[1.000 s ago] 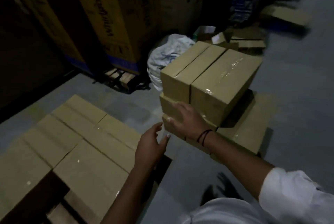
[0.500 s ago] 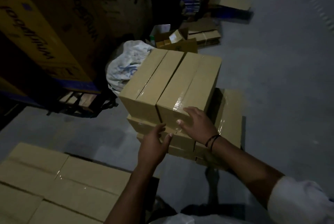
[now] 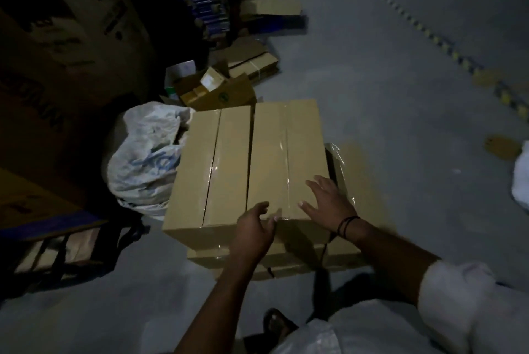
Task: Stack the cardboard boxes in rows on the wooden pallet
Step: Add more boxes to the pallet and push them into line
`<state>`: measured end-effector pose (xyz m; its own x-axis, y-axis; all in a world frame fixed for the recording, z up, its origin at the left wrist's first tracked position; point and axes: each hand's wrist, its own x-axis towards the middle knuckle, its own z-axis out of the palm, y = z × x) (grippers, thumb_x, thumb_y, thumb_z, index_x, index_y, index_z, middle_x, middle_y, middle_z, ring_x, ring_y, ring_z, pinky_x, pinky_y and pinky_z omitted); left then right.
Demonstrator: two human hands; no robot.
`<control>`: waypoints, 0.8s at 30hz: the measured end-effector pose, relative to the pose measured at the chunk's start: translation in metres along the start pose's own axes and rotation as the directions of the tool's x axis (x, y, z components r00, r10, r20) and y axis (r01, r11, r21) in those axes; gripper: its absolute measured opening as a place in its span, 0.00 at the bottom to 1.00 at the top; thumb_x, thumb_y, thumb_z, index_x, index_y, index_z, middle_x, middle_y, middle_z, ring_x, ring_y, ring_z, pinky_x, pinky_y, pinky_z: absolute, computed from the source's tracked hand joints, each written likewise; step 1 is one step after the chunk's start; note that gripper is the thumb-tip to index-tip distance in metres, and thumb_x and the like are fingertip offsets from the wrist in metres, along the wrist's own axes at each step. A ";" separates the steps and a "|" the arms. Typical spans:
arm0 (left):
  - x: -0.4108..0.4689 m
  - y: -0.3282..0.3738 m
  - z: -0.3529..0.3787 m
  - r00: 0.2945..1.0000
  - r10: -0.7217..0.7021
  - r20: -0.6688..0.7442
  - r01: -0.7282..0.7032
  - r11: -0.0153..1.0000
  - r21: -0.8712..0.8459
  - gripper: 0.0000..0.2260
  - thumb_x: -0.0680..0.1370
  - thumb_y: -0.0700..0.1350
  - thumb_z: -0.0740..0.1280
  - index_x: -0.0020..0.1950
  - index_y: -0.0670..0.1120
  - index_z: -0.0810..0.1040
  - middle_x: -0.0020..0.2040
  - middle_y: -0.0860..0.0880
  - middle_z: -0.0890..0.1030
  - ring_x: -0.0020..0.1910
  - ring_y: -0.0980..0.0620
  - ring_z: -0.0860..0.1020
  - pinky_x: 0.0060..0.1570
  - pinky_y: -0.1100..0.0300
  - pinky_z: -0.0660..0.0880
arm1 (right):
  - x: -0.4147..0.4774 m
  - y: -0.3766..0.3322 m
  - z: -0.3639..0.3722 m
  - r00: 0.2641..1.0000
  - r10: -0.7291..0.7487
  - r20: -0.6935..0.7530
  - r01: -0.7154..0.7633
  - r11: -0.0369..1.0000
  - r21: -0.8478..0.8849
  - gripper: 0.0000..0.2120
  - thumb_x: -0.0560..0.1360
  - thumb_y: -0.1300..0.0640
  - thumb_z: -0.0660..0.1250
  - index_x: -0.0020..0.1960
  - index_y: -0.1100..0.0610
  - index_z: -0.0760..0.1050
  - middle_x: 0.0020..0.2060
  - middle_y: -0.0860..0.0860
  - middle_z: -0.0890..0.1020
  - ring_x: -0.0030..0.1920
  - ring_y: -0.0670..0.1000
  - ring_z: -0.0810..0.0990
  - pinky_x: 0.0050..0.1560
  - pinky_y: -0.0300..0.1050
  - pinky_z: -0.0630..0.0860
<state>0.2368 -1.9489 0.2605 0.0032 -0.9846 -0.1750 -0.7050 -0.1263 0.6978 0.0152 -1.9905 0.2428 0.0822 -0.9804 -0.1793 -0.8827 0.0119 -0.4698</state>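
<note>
Dim warehouse, grey concrete floor (image 3: 400, 96). The stack of cardboard boxes (image 3: 217, 182) stands mid-floor; no wooden pallet is in view. This looks like the pick-up: the right hand (image 3: 329, 199) lies spread on the right top box (image 3: 274, 153), and the left hand (image 3: 252, 230) is loosely open at its near edge, gripping nothing. Next it wants a firm hold on both sides. Beyond the stack, an open carton (image 3: 229, 97) holds small boxes (image 3: 211, 80).

Mostly hidden: lower boxes (image 3: 206, 258) under top boxes (image 3: 229, 167); carton (image 3: 86, 24) print unreadable.

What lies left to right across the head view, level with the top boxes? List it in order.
White sack → left top box → right top box → lower box under loose plastic → white bundle at the frame's edge.
</note>
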 end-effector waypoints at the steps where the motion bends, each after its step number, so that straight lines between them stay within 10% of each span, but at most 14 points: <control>1: 0.009 -0.003 0.000 1.000 0.019 0.024 -0.019 1.000 0.025 0.21 0.80 0.54 0.70 0.72 0.54 0.74 0.66 0.51 0.80 0.53 0.55 0.82 0.48 0.48 0.84 | 0.004 0.000 0.002 1.000 0.026 0.011 -0.025 0.999 -0.020 0.33 0.79 0.38 0.61 0.79 0.50 0.60 0.80 0.53 0.56 0.79 0.56 0.53 0.77 0.57 0.58; 24: 0.181 0.010 0.018 0.988 -0.090 0.129 0.044 0.946 0.322 0.31 0.79 0.56 0.70 0.79 0.52 0.65 0.80 0.45 0.60 0.75 0.37 0.64 0.70 0.38 0.69 | 0.153 0.016 0.017 0.992 0.123 0.032 -0.117 0.981 -0.154 0.37 0.80 0.35 0.55 0.81 0.53 0.50 0.81 0.57 0.46 0.80 0.62 0.42 0.77 0.65 0.44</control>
<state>0.2179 -2.1259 0.2234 -0.0248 -0.9454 -0.3248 -0.8948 -0.1239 0.4290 0.0216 -2.1368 0.1932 -0.0128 -0.9647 -0.2631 -0.9469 0.0962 -0.3069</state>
